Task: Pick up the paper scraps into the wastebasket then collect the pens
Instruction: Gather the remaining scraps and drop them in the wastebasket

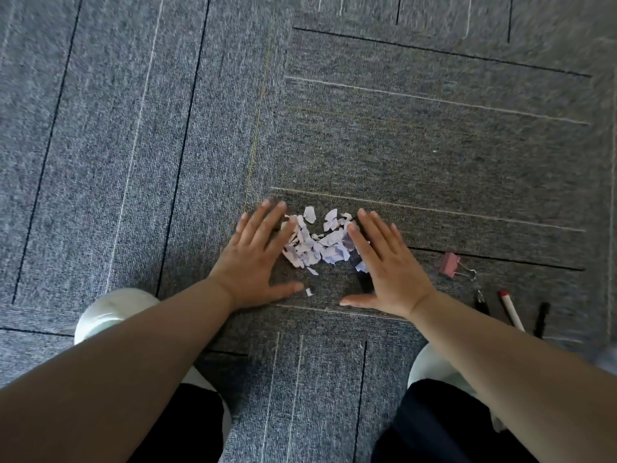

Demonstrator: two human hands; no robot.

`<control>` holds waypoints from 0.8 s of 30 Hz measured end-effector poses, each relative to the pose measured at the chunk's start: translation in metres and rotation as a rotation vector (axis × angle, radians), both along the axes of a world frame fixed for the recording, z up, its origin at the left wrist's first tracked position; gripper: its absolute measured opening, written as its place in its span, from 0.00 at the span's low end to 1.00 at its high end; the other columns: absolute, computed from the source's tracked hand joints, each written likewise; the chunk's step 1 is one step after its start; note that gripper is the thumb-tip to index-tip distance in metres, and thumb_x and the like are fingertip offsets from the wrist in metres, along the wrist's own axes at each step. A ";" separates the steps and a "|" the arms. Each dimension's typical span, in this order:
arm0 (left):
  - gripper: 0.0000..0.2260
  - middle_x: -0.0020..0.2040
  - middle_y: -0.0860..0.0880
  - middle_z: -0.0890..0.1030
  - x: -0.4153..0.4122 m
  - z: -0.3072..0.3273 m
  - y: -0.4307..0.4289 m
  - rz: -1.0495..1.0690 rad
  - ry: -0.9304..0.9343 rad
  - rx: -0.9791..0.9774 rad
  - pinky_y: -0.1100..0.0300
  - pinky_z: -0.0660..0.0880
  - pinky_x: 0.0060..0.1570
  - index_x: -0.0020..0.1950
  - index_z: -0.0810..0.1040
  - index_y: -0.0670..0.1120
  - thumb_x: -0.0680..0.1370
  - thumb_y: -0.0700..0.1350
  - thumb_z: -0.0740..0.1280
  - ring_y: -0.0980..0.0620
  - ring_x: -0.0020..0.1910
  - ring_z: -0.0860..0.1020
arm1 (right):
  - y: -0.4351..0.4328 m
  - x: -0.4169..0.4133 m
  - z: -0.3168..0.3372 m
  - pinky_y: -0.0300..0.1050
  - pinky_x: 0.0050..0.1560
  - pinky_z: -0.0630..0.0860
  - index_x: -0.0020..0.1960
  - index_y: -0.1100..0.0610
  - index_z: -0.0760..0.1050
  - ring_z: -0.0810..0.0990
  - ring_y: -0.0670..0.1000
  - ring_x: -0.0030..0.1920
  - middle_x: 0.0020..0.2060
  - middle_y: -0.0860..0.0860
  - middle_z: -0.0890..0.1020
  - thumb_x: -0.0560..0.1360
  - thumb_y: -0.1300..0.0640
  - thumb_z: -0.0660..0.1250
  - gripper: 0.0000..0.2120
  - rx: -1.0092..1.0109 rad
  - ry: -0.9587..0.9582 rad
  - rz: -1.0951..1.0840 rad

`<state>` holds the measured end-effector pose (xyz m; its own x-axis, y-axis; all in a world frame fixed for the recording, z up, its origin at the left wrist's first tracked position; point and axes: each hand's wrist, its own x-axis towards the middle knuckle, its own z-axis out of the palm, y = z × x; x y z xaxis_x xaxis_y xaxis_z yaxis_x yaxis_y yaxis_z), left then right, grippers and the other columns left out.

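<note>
Flat hands bracket scraps on carpet

Left hand point(257, 259) and right hand point(384, 265), fingers spread and holding nothing, flank the paper scraps point(317, 243); pens point(510, 310) lie near right. No legible writing.

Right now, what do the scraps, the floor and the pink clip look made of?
Scraps: thin white paper, matte, with torn, curled edges. Floor: grey carpet tile, flecked woven pile with thin stripe lines and visible tile seams. Pink clip: likely painted metal body with bare wire handles, though blur leaves it open.
</note>
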<state>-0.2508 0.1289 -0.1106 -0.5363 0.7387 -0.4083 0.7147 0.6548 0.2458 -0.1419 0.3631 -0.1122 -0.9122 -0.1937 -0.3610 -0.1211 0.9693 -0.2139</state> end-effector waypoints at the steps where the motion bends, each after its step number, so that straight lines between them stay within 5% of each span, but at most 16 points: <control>1: 0.44 0.70 0.54 0.27 0.002 -0.004 -0.003 -0.094 0.018 -0.018 0.45 0.28 0.64 0.68 0.23 0.54 0.64 0.78 0.36 0.48 0.69 0.26 | 0.000 -0.002 -0.001 0.61 0.69 0.47 0.74 0.57 0.34 0.44 0.59 0.73 0.74 0.57 0.46 0.63 0.24 0.50 0.54 0.001 -0.002 0.005; 4: 0.47 0.73 0.52 0.34 0.001 -0.006 -0.003 -0.115 0.066 -0.061 0.41 0.34 0.66 0.71 0.27 0.52 0.63 0.78 0.40 0.45 0.72 0.32 | -0.004 -0.016 -0.003 0.59 0.69 0.41 0.73 0.54 0.31 0.41 0.58 0.74 0.74 0.54 0.41 0.62 0.24 0.50 0.55 0.002 -0.002 0.011; 7: 0.46 0.70 0.51 0.26 -0.006 -0.004 0.015 -0.031 0.057 -0.074 0.46 0.30 0.67 0.67 0.22 0.50 0.65 0.76 0.42 0.46 0.70 0.27 | -0.008 -0.042 -0.001 0.55 0.69 0.35 0.72 0.49 0.29 0.37 0.57 0.73 0.73 0.54 0.36 0.62 0.24 0.48 0.52 -0.012 -0.001 0.012; 10: 0.41 0.74 0.49 0.34 -0.006 -0.001 0.037 -0.028 0.013 -0.058 0.50 0.30 0.67 0.71 0.30 0.47 0.71 0.69 0.44 0.48 0.72 0.31 | -0.013 -0.059 -0.001 0.58 0.69 0.56 0.74 0.55 0.47 0.59 0.63 0.71 0.73 0.61 0.56 0.66 0.28 0.52 0.46 0.023 0.096 0.017; 13: 0.31 0.72 0.44 0.61 -0.004 -0.001 0.042 -0.027 0.033 0.018 0.47 0.53 0.71 0.73 0.56 0.47 0.75 0.62 0.49 0.43 0.71 0.58 | -0.012 -0.061 -0.004 0.57 0.55 0.75 0.64 0.58 0.67 0.75 0.62 0.57 0.60 0.60 0.74 0.69 0.35 0.60 0.33 0.040 0.212 0.064; 14: 0.26 0.65 0.44 0.70 -0.003 -0.002 0.041 -0.023 0.065 0.056 0.47 0.66 0.64 0.67 0.64 0.47 0.74 0.59 0.52 0.44 0.64 0.66 | -0.011 -0.059 -0.005 0.55 0.51 0.77 0.60 0.58 0.70 0.77 0.60 0.52 0.55 0.60 0.76 0.69 0.38 0.62 0.29 0.030 0.256 0.075; 16: 0.17 0.52 0.46 0.77 -0.003 -0.004 0.037 -0.013 0.120 0.140 0.51 0.76 0.48 0.56 0.71 0.48 0.71 0.55 0.62 0.46 0.51 0.70 | -0.010 -0.055 -0.007 0.50 0.43 0.78 0.53 0.58 0.71 0.78 0.58 0.46 0.49 0.58 0.78 0.70 0.43 0.65 0.21 0.004 0.302 0.086; 19: 0.15 0.46 0.46 0.78 -0.004 -0.001 0.044 -0.009 0.107 0.171 0.54 0.77 0.40 0.48 0.76 0.46 0.64 0.46 0.74 0.46 0.42 0.76 | -0.009 -0.052 -0.007 0.43 0.30 0.77 0.48 0.59 0.71 0.78 0.55 0.39 0.42 0.57 0.78 0.68 0.50 0.69 0.15 -0.053 0.296 0.097; 24: 0.08 0.53 0.47 0.74 -0.019 0.015 0.056 0.103 -0.043 0.161 0.60 0.69 0.38 0.57 0.71 0.43 0.78 0.39 0.59 0.53 0.42 0.69 | 0.003 -0.044 0.009 0.38 0.23 0.69 0.44 0.62 0.73 0.76 0.53 0.28 0.36 0.56 0.78 0.65 0.63 0.75 0.13 -0.161 0.260 -0.048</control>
